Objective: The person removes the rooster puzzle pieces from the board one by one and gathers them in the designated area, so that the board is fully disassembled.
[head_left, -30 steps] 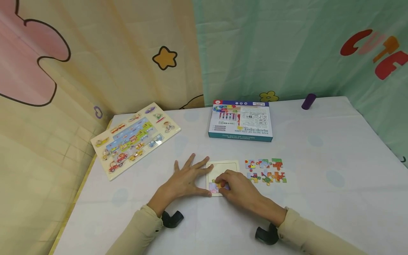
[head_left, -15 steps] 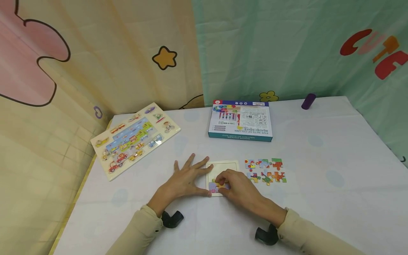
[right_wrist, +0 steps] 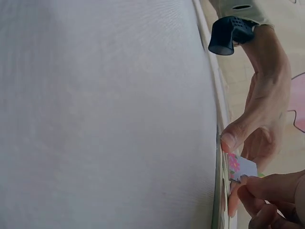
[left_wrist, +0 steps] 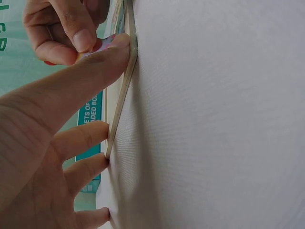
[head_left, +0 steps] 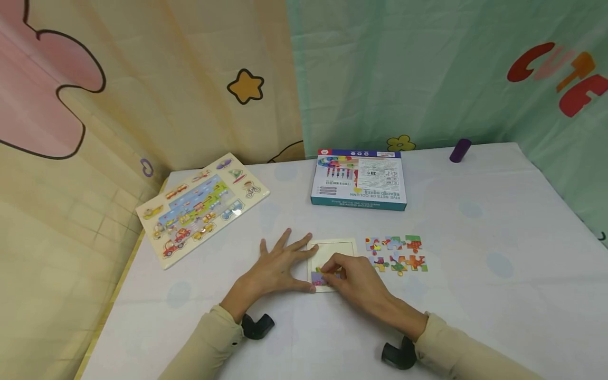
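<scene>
My left hand [head_left: 275, 268] lies with spread, straight fingers along the left side of a small wooden puzzle tray [head_left: 349, 246]. Its thumb touches the tray's near left corner, also visible in the left wrist view. In the right wrist view, my right hand [right_wrist: 279, 193] pinches a lilac jigsaw piece [right_wrist: 245, 167] with a pink flower between thumb and finger. That piece is tilted up from the tray's near left area. From the head view, my right hand [head_left: 358, 282] covers the tray's near right part. Several loose jigsaw pieces [head_left: 396, 256] lie in two rows right of the tray.
A wooden vehicle puzzle board [head_left: 204, 208] lies at the back left. Behind the tray is a flat teal-edged box [head_left: 358, 179]. A purple cylinder [head_left: 460, 151] stands near the table's back edge, by the curtain [head_left: 427, 95]. Dark wrist mounts sit below both wrists.
My right fingertips have shifted slightly left and drawn closer together at the flower piece. The left hand, the tray and the loose pieces stay in place.
</scene>
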A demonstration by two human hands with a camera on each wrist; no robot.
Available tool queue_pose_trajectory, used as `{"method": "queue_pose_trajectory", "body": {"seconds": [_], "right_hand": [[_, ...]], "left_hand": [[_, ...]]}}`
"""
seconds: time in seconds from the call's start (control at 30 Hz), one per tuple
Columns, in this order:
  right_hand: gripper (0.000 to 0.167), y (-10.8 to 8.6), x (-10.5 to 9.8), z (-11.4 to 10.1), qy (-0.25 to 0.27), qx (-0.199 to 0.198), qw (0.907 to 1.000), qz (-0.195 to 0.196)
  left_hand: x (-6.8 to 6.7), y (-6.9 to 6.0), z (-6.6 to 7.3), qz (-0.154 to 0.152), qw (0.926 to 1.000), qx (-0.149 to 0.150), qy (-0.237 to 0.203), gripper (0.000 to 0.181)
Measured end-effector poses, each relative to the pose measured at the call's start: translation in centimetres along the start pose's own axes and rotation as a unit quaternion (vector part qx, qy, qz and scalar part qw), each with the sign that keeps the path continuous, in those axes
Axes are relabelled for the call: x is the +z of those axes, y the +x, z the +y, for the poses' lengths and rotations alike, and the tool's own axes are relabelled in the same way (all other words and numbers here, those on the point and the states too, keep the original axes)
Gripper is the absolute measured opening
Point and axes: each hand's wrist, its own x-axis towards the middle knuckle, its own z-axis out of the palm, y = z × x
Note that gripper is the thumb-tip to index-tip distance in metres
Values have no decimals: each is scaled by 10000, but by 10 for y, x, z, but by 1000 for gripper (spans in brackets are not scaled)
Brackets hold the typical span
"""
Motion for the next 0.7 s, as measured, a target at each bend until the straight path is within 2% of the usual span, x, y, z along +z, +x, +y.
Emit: {"method": "queue_pose_trajectory", "body": {"seconds": [0.13, 0.47, 0.7], "right_hand": [[8, -2, -8, -1, 261, 269, 9993, 53], [9, -23, -32, 12, 190, 1116, 9934, 163], [10, -43, -51, 28, -48, 1283, 9911, 352]], "left_hand": [[0, 0, 0, -19, 10000, -6, -5, 89], [-1, 0, 2, -121, 9999, -73, 19, 90], [0, 2, 1, -122, 9999, -52, 44, 90]]}}
